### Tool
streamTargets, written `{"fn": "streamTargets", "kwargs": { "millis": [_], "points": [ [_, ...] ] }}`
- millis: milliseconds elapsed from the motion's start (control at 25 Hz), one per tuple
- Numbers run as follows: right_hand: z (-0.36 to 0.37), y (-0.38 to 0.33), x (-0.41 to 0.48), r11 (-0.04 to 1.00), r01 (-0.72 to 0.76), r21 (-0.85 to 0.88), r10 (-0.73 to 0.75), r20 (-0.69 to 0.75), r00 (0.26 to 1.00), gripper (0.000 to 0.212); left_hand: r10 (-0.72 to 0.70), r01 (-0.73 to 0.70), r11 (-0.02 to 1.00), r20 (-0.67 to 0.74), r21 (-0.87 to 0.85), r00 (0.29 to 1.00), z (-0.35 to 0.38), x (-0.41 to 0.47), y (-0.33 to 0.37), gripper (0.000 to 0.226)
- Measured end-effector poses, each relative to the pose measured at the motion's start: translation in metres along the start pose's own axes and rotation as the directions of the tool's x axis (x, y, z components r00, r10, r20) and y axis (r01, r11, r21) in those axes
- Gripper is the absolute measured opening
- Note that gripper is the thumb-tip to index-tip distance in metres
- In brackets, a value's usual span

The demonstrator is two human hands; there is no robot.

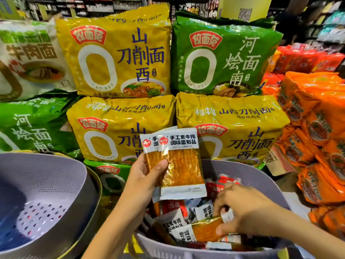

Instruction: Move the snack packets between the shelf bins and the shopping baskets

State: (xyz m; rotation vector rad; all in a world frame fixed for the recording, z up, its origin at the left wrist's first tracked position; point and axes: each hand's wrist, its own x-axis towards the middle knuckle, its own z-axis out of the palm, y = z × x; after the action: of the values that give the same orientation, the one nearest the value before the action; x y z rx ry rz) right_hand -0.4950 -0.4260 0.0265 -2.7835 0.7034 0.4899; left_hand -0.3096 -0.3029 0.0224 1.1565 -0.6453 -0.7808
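My left hand (143,178) pinches two fanned snack packets (179,161) above the near right basket (235,170), and one could slip out while my right hand (244,206) fingers curl round a third packet (205,228) in the pile.

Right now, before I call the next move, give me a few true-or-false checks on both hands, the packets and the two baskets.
1. The left hand holds two snack packets up above the right basket. True.
2. The right hand hangs idle outside the baskets. False: it reaches into the right basket and pinches an orange packet.
3. The left basket is piled with packets. False: its perforated bottom shows and no packets are visible in it.
4. Yellow noodle packs are stacked behind the baskets. True.
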Motion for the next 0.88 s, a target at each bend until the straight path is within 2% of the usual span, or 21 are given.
{"fn": "streamTargets", "kwargs": {
  "millis": [80,200,280,320,400,480,520,600,640,720,840,880],
  "points": [
    [0.002,-0.007,0.003,0.998,0.015,-0.058,-0.016,-0.008,1.0,0.041,0.017,-0.017,1.0,-0.002,0.012,1.0,-0.001,0.0,-0.003,0.044],
    [-0.012,0.015,-0.002,0.963,0.059,0.263,0.006,-0.24,0.971,0.01,0.035,-0.035,0.999,-0.01,0.021,0.999,-0.004,0.0,-0.006,0.043],
    [-0.023,0.037,-0.011,0.851,0.112,0.513,0.097,-0.363,0.927,0.01,0.053,-0.053,0.998,-0.038,0.015,0.998,-0.005,-0.001,-0.006,0.042],
    [-0.028,0.043,-0.017,0.747,0.158,0.646,0.139,-0.384,0.913,0.016,0.065,-0.064,0.998,-0.052,0.017,0.997,-0.006,-0.001,-0.006,0.041],
    [-0.037,0.051,-0.03,0.418,0.295,0.859,0.22,-0.411,0.885,0.038,0.098,-0.095,0.995,-0.068,0.036,0.993,-0.005,-0.004,-0.004,0.04],
    [-0.039,0.05,-0.039,0.107,0.391,0.914,0.284,-0.405,0.869,0.06,0.128,-0.125,0.991,-0.081,0.045,0.988,-0.005,-0.007,-0.003,0.044],
    [-0.037,0.044,-0.041,0.008,0.433,0.902,0.289,-0.416,0.862,0.065,0.14,-0.136,0.989,-0.079,0.052,0.987,-0.005,-0.007,-0.002,0.046],
    [-0.028,0.027,-0.035,-0.112,0.459,0.881,0.248,-0.423,0.872,0.072,0.152,-0.146,0.985,-0.06,0.092,0.987,-0.002,-0.006,-0.003,0.046],
    [-0.021,0.018,-0.028,-0.127,0.435,0.892,0.231,-0.4,0.887,0.077,0.156,-0.149,0.982,-0.05,0.117,0.987,0.002,-0.005,-0.003,0.045],
    [-0.011,-0.003,-0.015,-0.061,0.345,0.937,0.247,-0.321,0.914,0.08,0.156,-0.147,0.976,-0.043,0.157,0.987,0.01,-0.003,-0.006,0.04],
    [-0.009,-0.022,-0.002,0.125,0.259,0.958,0.332,-0.286,0.899,0.057,0.138,-0.124,0.976,-0.067,0.179,0.988,0.016,-0.001,-0.011,0.036],
    [-0.008,-0.024,0.002,0.208,0.246,0.947,0.362,-0.309,0.88,0.058,0.131,-0.116,0.978,-0.081,0.173,0.988,0.016,-0.002,-0.011,0.034]
  ]
}}
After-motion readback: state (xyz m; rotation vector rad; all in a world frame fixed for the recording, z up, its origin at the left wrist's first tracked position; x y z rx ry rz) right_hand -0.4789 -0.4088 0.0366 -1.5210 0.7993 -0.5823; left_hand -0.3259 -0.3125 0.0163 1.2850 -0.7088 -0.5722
